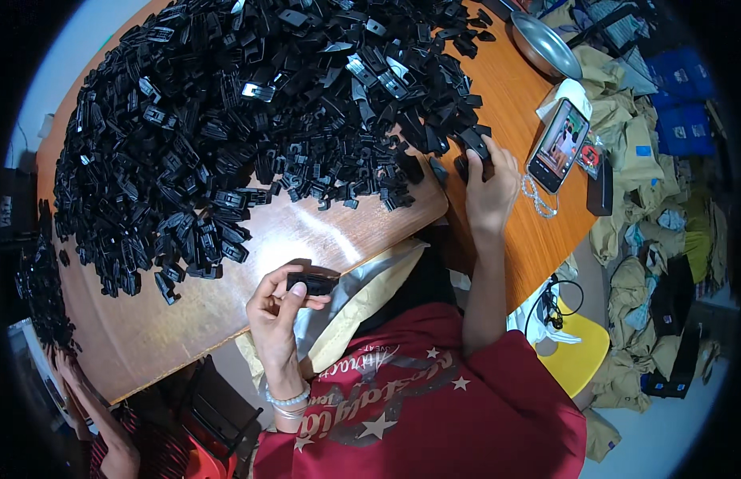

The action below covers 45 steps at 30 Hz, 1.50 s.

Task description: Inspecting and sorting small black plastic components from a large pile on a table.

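Observation:
In my left hand (276,313), pinched between thumb and fingers, is a small black plastic clip-like part (314,283), above the near edge of the table. My right hand (495,190) reaches to the right end of a big heap of black plastic parts (179,152). Its thumb and fingers close on another black plastic part (472,142), longer and smooth-topped. Smaller bracket-like pieces (306,164) lie along the heap's near side. A pale bag (362,299) spreads open over my lap, below the table edge.
A phone (559,148) with a lit screen leans right of my right hand, a beaded strap (538,198) beside it. Behind stands a metal pan (544,44). Another person's hands (63,369) touch parts at far left. A yellow stool (576,351) and brown sacks (630,295) are at right.

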Motion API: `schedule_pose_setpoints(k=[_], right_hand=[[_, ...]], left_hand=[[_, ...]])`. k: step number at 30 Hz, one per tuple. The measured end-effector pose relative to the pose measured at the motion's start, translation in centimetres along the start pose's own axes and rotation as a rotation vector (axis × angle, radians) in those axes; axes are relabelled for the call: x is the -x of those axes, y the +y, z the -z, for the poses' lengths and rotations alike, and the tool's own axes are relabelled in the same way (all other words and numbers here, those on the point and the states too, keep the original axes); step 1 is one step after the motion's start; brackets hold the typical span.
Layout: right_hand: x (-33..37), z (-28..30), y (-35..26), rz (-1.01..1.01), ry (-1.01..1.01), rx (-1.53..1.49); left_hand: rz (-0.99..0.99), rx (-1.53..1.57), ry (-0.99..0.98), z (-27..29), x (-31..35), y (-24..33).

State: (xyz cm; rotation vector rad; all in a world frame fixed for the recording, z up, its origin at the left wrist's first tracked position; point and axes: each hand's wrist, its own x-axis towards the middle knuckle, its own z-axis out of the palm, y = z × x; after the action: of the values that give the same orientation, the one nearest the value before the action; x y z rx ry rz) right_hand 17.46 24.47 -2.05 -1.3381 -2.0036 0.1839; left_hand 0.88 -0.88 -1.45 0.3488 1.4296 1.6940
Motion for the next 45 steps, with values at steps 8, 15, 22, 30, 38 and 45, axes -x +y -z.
schedule_pose_setpoints(k=[8, 15, 22, 30, 38, 45], right_hand=[[1.7, 1.6, -3.4, -0.088, -0.182, -0.594], [4.4, 2.6, -6.8, -0.188, -0.695, -0.992], [6.6, 2.6, -7.6, -0.114, -0.835, -1.071], [6.1, 2.9, -8.1, 0.164, -0.841, -0.966], [6.4, 3.0, -8.5, 0.222, -0.835, -0.889], [7.4, 3.3, -9.0, 0.5, -0.598, -0.777]], left_hand=[[-0.025, 0.093, -0.052, -0.4, 0.1, 0.4], [-0.001, 0.043, -0.127, -1.2, 0.3, 1.6], [0.043, 0.134, 0.076, -2.1, -0.2, 1.9], [0.072, 0.172, 0.071, -2.2, -0.1, 2.3], [0.026, 0.103, 0.031, -2.1, -0.1, 2.2], [-0.102, 0.202, -0.255, -0.3, 0.5, 1.4]])
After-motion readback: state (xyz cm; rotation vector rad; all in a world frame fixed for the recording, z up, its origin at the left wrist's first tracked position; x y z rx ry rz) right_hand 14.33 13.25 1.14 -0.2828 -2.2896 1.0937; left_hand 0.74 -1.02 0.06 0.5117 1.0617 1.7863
